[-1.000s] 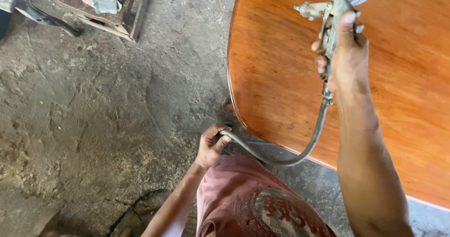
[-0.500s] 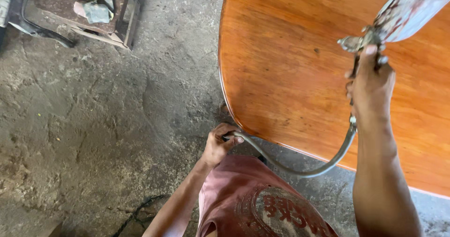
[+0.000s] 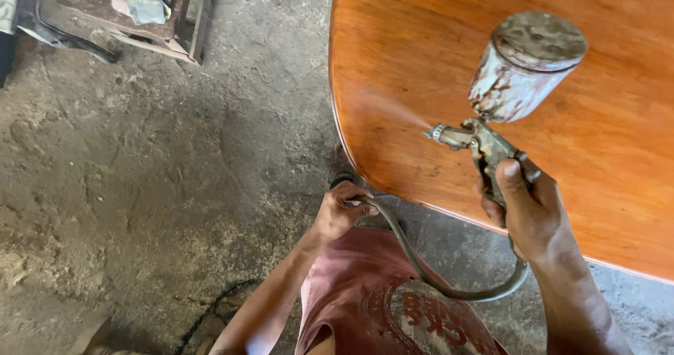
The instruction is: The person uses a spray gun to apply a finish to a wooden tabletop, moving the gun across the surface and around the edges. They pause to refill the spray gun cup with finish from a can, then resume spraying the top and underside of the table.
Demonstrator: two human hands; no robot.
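My right hand [image 3: 531,212] grips the handle of a worn metal spray gun [image 3: 484,141] with a paint-stained cup [image 3: 523,67] on top. The gun's nozzle points left and a faint mist leaves it over a glossy orange-brown wooden tabletop [image 3: 421,53]. A grey air hose [image 3: 428,271] runs from the gun's base down and round to my left hand [image 3: 338,213], which is closed around the hose just off the tabletop's rounded edge. Below, I see my reddish shirt [image 3: 379,306].
Rough, stained concrete floor [image 3: 154,186] fills the left side. At the top left stands a low dirty wooden stool or tray [image 3: 140,18] holding rags, with a dark strap [image 3: 56,35] lying beside it.
My right hand and the spray gun have come down and nearer, over the near part of the tabletop; the cup is now fully in view and mist shows. The left hand stays on the hose.
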